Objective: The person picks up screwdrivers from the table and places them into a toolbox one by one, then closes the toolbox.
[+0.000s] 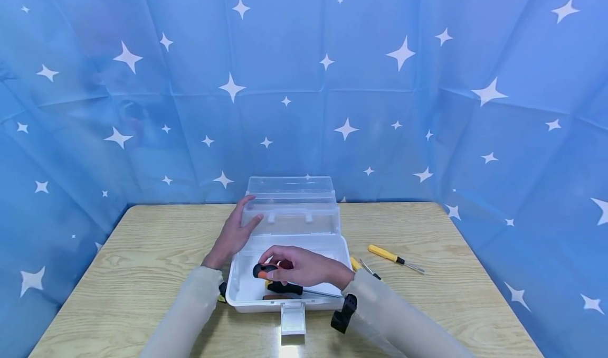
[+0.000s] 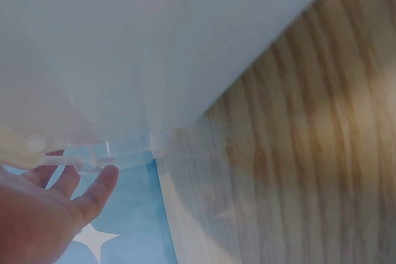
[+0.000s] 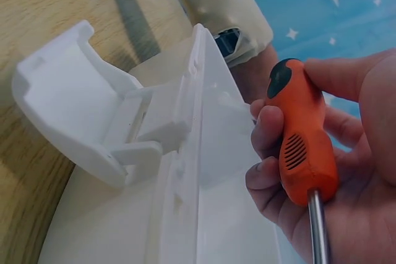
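Observation:
A white plastic toolbox (image 1: 243, 289) stands on the table, its clear lid (image 1: 294, 222) raised at the back. My left hand (image 1: 234, 235) grips the lid's left edge; the left wrist view shows its fingers (image 2: 93, 197) around the clear plastic. Over the box, my right hand (image 1: 304, 265) holds a screwdriver by its orange and black handle (image 3: 304, 131). Its metal shaft (image 3: 318, 227) runs down past the palm. Inside the box lies a black-handled screwdriver (image 1: 285, 288) with a yellow end. Beside the front wall rests a brownish handle (image 1: 275, 297), mostly hidden.
Right of the box, a yellow-handled tool (image 1: 383, 253) lies on the wooden table (image 1: 157, 263). Another yellow handle (image 1: 355, 263) and a metal shaft lie partly behind the right forearm. The white latch (image 1: 293, 321) hangs open in front. A blue starry cloth (image 1: 294, 120) surrounds the table.

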`<action>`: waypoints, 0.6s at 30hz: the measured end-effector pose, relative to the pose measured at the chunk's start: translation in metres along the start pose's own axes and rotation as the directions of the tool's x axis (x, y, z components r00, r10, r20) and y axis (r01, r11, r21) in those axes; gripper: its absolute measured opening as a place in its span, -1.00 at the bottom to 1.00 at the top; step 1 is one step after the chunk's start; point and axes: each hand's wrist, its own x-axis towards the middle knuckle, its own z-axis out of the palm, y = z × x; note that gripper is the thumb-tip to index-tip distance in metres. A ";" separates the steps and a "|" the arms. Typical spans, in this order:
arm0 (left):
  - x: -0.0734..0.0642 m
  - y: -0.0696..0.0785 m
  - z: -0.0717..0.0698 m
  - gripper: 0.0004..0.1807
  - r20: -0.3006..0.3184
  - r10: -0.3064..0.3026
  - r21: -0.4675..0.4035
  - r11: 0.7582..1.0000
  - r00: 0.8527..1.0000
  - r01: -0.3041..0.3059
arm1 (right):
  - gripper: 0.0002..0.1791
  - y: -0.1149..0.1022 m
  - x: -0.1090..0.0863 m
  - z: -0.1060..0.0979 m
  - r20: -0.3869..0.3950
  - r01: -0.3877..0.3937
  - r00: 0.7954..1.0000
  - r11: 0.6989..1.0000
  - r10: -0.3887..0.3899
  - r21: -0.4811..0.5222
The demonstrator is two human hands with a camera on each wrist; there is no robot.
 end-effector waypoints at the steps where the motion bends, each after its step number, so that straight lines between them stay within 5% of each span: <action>1: 0.000 0.000 0.000 -0.23 0.000 0.001 -0.002 1.000 1.000 -0.001 | -0.71 0.000 0.000 0.000 0.000 0.000 1.000 1.000 0.000 -0.001; 18: 0.001 -0.001 0.000 -0.25 -0.012 0.016 0.011 1.000 1.000 -0.016 | -0.71 0.003 0.002 0.004 0.011 -0.029 1.000 1.000 0.029 0.008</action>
